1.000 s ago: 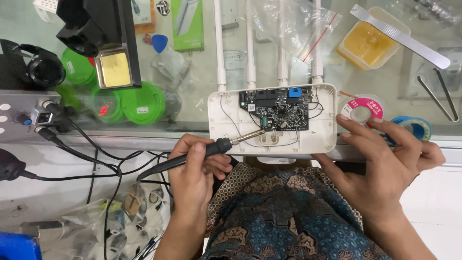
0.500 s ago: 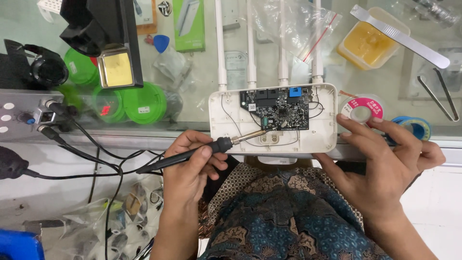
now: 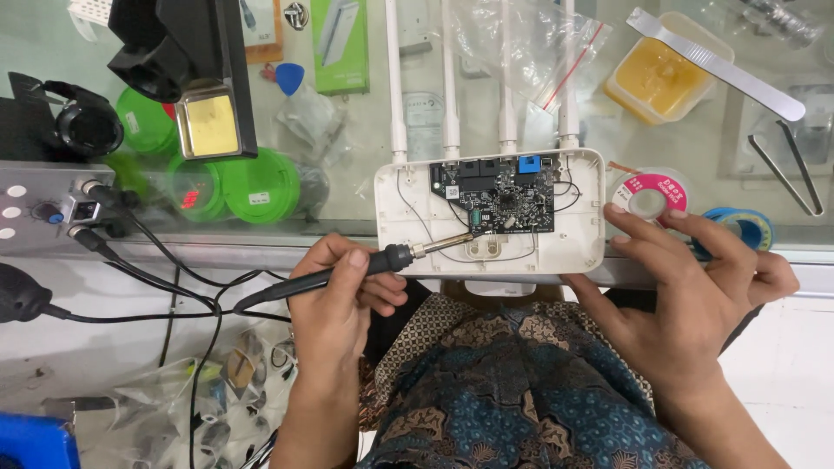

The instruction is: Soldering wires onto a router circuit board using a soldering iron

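2 bare hands at work over an opened white router (image 3: 491, 213) lying flat on the glass counter (image 3: 365, 148), lid off, near edge just overhanging the counter edge. Left hand (image 3: 343, 291) wraps a black soldering iron (image 3: 347, 269), thumb and fingers pinched round the handle like a pen; metal tip points right and up, touching the lower left edge of the black circuit board (image 3: 499, 195) inside the shell. Iron's cable runs left off the handle toward the grey station (image 3: 35, 208). Right hand (image 3: 695, 295) has fingers spread, not gripping anything: fingertips (image 3: 621, 239) press on the router's right rim, steadying it. 4 white antennas (image 3: 447, 78) stick up from the router's far side, away from the person. Blue port block sits on the board's upper right. Thin wires loop from the board across the white shell.

Just right of the router: pink solder spool (image 3: 651, 195), partly behind the right hand's fingers; blue tape roll (image 3: 738, 230) beside it. Yellow tub (image 3: 665, 78) with a metal pry bar (image 3: 717, 61) across it, far right top. Tweezers (image 3: 790, 169) at right edge. Green round tins (image 3: 252, 182) left of the router, near a black stand holding a brass sponge tray (image 3: 208, 126). Patterned blue-brown cloth (image 3: 504, 391) covers the lap below.
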